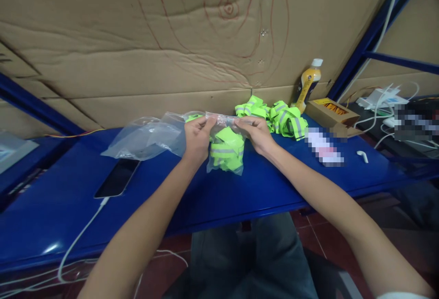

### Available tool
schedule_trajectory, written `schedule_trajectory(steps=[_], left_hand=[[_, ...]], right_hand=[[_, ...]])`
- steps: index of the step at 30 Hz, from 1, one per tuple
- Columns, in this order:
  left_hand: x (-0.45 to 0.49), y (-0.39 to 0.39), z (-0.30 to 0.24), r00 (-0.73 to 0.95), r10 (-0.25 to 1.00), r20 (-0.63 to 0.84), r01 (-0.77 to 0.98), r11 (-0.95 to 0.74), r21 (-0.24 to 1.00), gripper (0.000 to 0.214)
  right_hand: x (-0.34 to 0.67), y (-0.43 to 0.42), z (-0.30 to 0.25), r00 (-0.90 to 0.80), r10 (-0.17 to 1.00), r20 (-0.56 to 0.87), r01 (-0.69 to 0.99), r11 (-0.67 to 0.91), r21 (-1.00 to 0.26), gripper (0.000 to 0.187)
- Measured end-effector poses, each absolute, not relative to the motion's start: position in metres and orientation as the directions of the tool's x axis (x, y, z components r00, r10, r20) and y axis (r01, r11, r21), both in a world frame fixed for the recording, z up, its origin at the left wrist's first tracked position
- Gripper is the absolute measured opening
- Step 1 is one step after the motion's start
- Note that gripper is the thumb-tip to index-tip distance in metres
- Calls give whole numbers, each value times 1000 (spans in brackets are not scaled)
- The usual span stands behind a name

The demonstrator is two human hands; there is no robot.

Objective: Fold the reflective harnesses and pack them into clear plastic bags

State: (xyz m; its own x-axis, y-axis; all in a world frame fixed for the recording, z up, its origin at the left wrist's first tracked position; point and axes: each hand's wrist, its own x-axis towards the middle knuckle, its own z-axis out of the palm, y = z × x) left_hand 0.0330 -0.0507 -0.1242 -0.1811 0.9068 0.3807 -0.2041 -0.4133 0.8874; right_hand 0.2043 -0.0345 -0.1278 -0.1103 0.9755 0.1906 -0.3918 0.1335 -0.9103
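Note:
Between my two hands is a clear plastic bag [224, 120] with a folded fluorescent yellow-green reflective strap [227, 149] inside, grey stripes showing. My left hand [198, 135] pinches the bag's top edge at its left corner. At the right corner, my right hand [257, 132] pinches the same edge between thumb and fingers. The bag hangs just above the blue table. Behind my right hand lie more bundled reflective straps [288, 120]. Several clear plastic bags [147, 136] are spread flat to the left of my left hand, and a bit of yellow-green shows behind that hand.
A phone [117, 178] with a white cable lies at left on the blue table [164, 189]. Toward the back right stand a yellow drink bottle [309, 84] and an open cardboard box [331, 115]. A white earbud [362, 156] rests nearby. A cardboard wall [103, 61] rises behind.

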Motion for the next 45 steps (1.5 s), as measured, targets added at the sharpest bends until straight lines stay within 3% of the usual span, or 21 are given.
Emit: schedule_trajectory(steps=[7, 11, 16, 20, 22, 25, 28, 30, 32, 34, 36, 40, 42, 45], left_hand=[[31, -47, -123, -163, 919, 358, -255, -390, 885, 42], [28, -42, -123, -256, 941, 220, -320, -297, 899, 42], [19, -32, -132, -299, 938, 175, -359, -280, 890, 49], [6, -21, -131, -403, 903, 151, -387, -318, 866, 55], [0, -18, -126, -446, 877, 178, -368, -361, 857, 58], [-8, -17, -119, -485, 805, 341, -203, -484, 852, 59], [-15, -21, -120, -417, 684, 598, 292, -522, 801, 49], [-18, -24, -127, -233, 703, 672, 655, -397, 643, 40], [-18, -25, -137, -64, 782, 619, 856, -277, 437, 40], [-19, -22, -147, 33, 836, 547, 916, -244, 318, 44], [-22, -17, -153, 72, 857, 510, 910, -266, 318, 46], [-32, -10, -151, -25, 859, 511, 823, -273, 499, 51], [-32, -14, -146, -28, 836, 548, 823, -293, 488, 57], [-21, -26, -142, 138, 809, 571, 881, -363, 302, 65]], right_hand=[[209, -26, -133, -120, 967, 227, -388, 165, -907, 44], [210, -24, -135, -203, 952, 230, -269, 172, -948, 56], [209, -35, -132, -217, 921, 325, -91, 312, -946, 63], [199, -52, -136, -365, 855, 369, 207, 462, -863, 102], [193, -56, -141, -394, 825, 405, 279, 528, -802, 108], [190, -51, -145, -311, 870, 383, 196, 454, -869, 99], [197, -33, -139, -181, 934, 307, 79, 325, -942, 109], [204, -20, -131, -132, 928, 348, 125, 364, -923, 115], [205, -10, -122, -156, 891, 426, 250, 452, -856, 109], [201, -4, -115, -264, 857, 444, 430, 516, -741, 93], [192, -3, -109, -369, 852, 372, 640, 523, -563, 83], [178, -11, -103, -385, 900, 205, 884, 423, -198, 76], [176, -17, -101, -388, 907, 164, 903, 410, -126, 73], [182, -31, -93, -395, 885, 247, 889, 436, -140, 60]])
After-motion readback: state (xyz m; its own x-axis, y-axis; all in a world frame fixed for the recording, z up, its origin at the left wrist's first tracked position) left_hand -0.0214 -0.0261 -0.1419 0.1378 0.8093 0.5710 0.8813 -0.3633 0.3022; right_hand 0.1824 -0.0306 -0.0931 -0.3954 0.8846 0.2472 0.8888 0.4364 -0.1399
